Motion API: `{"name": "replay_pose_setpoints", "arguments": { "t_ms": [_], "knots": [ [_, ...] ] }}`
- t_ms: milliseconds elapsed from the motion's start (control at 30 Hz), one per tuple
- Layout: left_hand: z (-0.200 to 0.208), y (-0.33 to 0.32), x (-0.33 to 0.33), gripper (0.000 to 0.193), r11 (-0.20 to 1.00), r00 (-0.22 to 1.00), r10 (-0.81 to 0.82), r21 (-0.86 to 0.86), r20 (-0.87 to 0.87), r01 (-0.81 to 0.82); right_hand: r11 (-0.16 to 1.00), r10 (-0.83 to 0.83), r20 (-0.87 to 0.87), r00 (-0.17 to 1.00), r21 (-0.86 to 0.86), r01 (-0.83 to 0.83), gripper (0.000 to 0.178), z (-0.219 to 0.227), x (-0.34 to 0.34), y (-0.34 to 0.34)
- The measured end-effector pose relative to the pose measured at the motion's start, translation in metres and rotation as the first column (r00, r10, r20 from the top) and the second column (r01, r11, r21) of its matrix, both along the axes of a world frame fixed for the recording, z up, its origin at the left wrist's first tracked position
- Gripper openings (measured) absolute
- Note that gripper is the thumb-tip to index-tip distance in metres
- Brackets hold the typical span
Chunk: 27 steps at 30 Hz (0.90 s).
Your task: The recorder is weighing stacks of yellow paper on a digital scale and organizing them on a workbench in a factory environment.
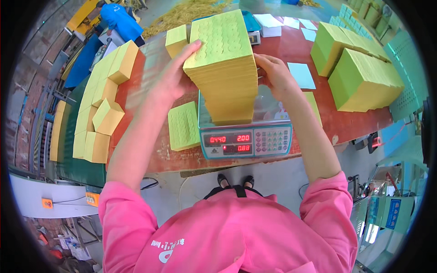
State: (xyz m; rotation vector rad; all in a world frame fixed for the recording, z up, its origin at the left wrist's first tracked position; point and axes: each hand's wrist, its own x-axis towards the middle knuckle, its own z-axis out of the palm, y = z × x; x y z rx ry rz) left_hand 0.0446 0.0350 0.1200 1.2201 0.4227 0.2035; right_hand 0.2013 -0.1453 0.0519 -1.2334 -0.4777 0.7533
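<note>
A tall stack of yellow paper sheets, embossed with wavy rows of half-round marks on top, stands on a digital scale with lit red digits. My left hand grips the stack's left side, its thumb at the top edge and its other fingers mostly hidden. On the opposite side, my right hand has bent fingers pressed against the upper edge; some fingertips are hidden. The stack's sides are slightly uneven. A lower embossed yellow stack lies just left of the scale.
More yellow paper stacks stand at the table's right, with others along the left. A small yellow block and pale blue sheets lie nearby on the red table. Another person in blue bends at the far left.
</note>
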Motion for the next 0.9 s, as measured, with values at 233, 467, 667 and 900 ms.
{"name": "replay_pose_setpoints", "arguments": {
  "t_ms": [233,467,667,900],
  "knots": [
    [-0.002,0.004,-0.002,0.068,0.997,0.998,0.036,0.072,-0.044,-0.033,0.998,-0.051,0.048,0.998,-0.039,0.053,0.034,-0.005,-0.006,0.005],
    [-0.007,0.003,-0.007,0.073,0.991,0.999,-0.003,0.134,-0.035,0.008,0.992,-0.092,0.114,0.989,-0.070,0.101,0.033,-0.009,-0.013,0.002],
    [-0.033,0.028,-0.005,0.073,0.974,0.993,0.111,0.203,-0.039,-0.101,0.981,-0.134,0.225,0.965,-0.107,0.162,0.041,-0.020,-0.010,0.003],
    [-0.110,-0.012,0.013,0.060,0.975,0.972,0.213,-0.081,0.105,-0.205,0.934,-0.302,-0.128,0.945,0.158,0.320,0.054,-0.057,-0.025,0.039]
  ]
}}
